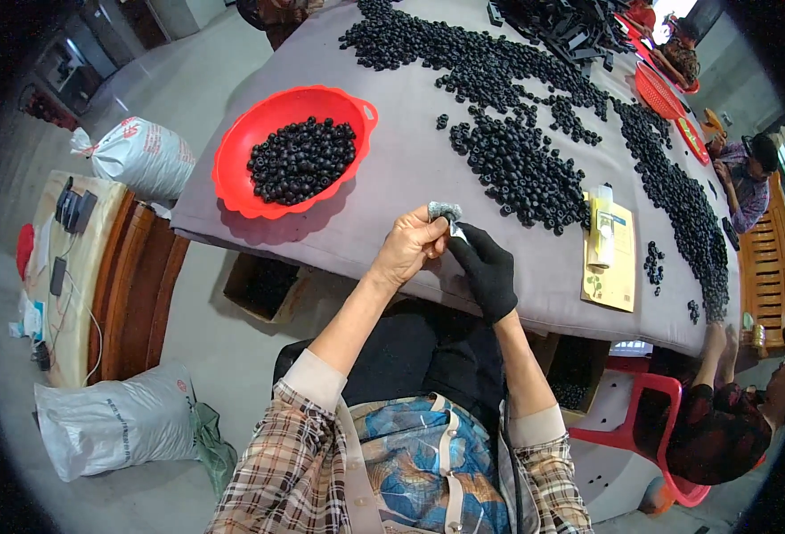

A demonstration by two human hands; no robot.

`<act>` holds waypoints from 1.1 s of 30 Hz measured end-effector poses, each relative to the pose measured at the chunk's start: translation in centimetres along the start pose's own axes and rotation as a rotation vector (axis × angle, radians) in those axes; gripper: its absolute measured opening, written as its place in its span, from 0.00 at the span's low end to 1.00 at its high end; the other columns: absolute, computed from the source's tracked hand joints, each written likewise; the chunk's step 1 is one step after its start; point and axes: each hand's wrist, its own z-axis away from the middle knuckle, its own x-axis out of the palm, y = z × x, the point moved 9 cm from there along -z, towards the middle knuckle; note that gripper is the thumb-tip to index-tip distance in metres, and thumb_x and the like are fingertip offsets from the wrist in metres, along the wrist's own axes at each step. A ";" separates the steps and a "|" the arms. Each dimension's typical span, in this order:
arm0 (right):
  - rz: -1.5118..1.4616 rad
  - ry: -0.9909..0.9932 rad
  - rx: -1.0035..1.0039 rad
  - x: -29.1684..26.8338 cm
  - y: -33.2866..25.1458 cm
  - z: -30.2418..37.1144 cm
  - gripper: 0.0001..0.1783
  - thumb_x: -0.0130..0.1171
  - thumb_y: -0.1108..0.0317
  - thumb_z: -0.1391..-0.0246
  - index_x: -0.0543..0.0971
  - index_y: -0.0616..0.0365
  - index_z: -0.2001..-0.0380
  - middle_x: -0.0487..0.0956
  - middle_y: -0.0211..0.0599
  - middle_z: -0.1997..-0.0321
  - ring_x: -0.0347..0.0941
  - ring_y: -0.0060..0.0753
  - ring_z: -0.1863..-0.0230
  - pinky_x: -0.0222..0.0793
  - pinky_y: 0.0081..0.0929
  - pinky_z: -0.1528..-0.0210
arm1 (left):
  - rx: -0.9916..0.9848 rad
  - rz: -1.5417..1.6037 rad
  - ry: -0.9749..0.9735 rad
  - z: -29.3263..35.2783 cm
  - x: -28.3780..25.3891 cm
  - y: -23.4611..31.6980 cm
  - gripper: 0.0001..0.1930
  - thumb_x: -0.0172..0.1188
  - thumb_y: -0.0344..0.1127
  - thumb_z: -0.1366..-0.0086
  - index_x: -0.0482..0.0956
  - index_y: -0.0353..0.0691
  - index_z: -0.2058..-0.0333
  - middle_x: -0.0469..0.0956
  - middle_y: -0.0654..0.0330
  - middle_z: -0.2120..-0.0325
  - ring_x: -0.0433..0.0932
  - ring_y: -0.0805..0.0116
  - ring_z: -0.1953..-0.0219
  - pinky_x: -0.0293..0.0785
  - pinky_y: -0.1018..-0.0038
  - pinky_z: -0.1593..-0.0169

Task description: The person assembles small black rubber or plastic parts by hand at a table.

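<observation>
My bare left hand (407, 246) is closed in a pinch just past the table's near edge. At its fingertips is a small grey cloth-like piece (445, 211); whether it is wrapped round a finger or held, I cannot tell. Close against it, my right hand (486, 271) wears a black glove, with thumb and fingers pressed together. A small pale, shiny bit (459, 232) shows between the two hands, too small to name. Left of them stands a red plastic basin (232, 173) holding a heap of small black ring-shaped parts (303, 160).
More black parts (521, 173) lie heaped across the grey-covered table (392, 133). A yellow packet (619, 276) with a clear tube (601, 236) lies at right. Below are cardboard boxes (263, 287) and a red chair (633, 418). White sacks (116, 423) sit left; other people (748, 173) sit around.
</observation>
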 end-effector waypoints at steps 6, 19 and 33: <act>0.009 -0.009 -0.079 0.1 -0.4 0.0 0.15 0.56 0.67 0.49 0.75 0.62 0.58 0.78 0.39 0.61 0.74 0.24 0.60 0.69 0.21 0.58 | 0.018 -0.016 -0.015 -0.1 0.0 0.1 0.08 0.54 0.33 0.39 0.76 0.38 0.63 0.72 0.68 0.81 0.66 0.84 0.83 0.57 0.89 0.81; -0.062 0.038 -0.041 0.0 0.3 0.1 0.14 0.56 0.69 0.49 0.75 0.58 0.57 0.78 0.39 0.61 0.76 0.29 0.61 0.70 0.22 0.60 | 0.005 -0.058 0.013 0.1 0.0 0.2 0.09 0.55 0.34 0.40 0.76 0.37 0.63 0.71 0.69 0.82 0.66 0.84 0.83 0.57 0.89 0.81; 0.297 -0.026 -0.326 0.5 -0.7 0.1 0.18 0.53 0.74 0.54 0.75 0.52 0.57 0.75 0.36 0.56 0.75 0.35 0.62 0.72 0.25 0.61 | 0.044 -0.108 0.012 0.1 0.2 0.4 0.06 0.54 0.32 0.39 0.76 0.38 0.66 0.70 0.68 0.84 0.65 0.85 0.84 0.58 0.90 0.82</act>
